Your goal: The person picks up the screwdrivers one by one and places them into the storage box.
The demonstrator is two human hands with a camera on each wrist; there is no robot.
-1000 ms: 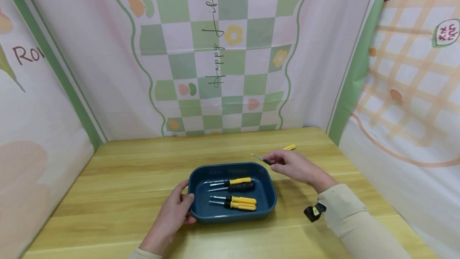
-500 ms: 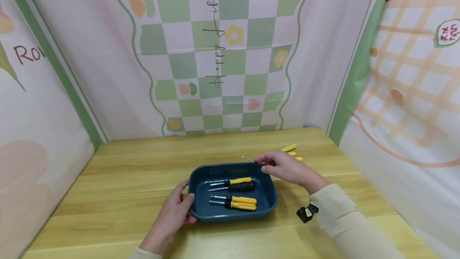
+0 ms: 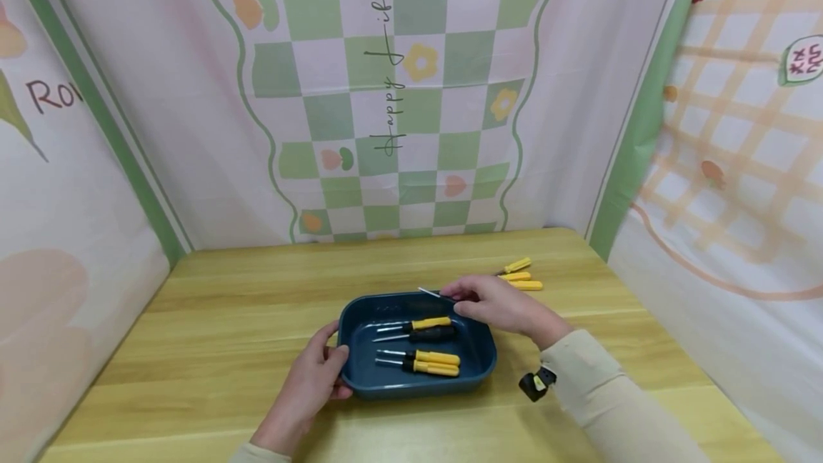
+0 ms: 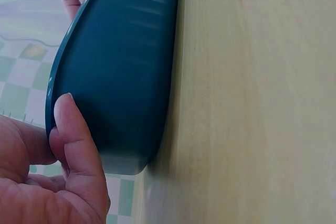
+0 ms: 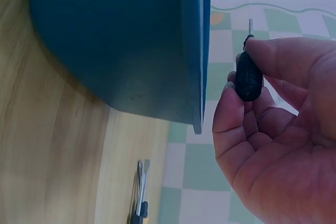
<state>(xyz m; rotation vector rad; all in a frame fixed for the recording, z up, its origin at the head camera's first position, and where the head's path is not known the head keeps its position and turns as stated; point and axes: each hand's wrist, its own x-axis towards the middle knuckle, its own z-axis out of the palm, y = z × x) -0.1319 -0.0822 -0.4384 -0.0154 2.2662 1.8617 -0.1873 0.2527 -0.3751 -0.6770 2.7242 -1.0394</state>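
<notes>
A dark blue rectangular tray [image 3: 411, 389] stands on the table. My left hand [image 3: 310, 374] grips its left end, thumb over the rim, as the left wrist view also shows. Between the thumb and curled fingers of my right hand [image 3: 495, 306] is a screwdriver [image 5: 249, 80] with a black handle, its metal shaft pointing left over the tray's far rim in the head view. Inside the tray lie a black-handled screwdriver [image 3: 432, 334], a yellow-handled screwdriver [image 3: 431, 323] beside it, and two more yellow-handled screwdrivers [image 3: 437, 359] nearer the front.
Several yellow-handled screwdrivers [image 3: 529, 285] lie on the wooden table [image 3: 244, 320] beyond my right hand. Printed curtains [image 3: 411, 127] hang behind the table and along both sides. A black strap device [image 3: 537, 383] sits at my right wrist.
My right hand has moved left with the black-handled screwdriver, from beyond the tray's far right corner to over its rim. More yellow handles behind it have come into view. The left hand stays put.
</notes>
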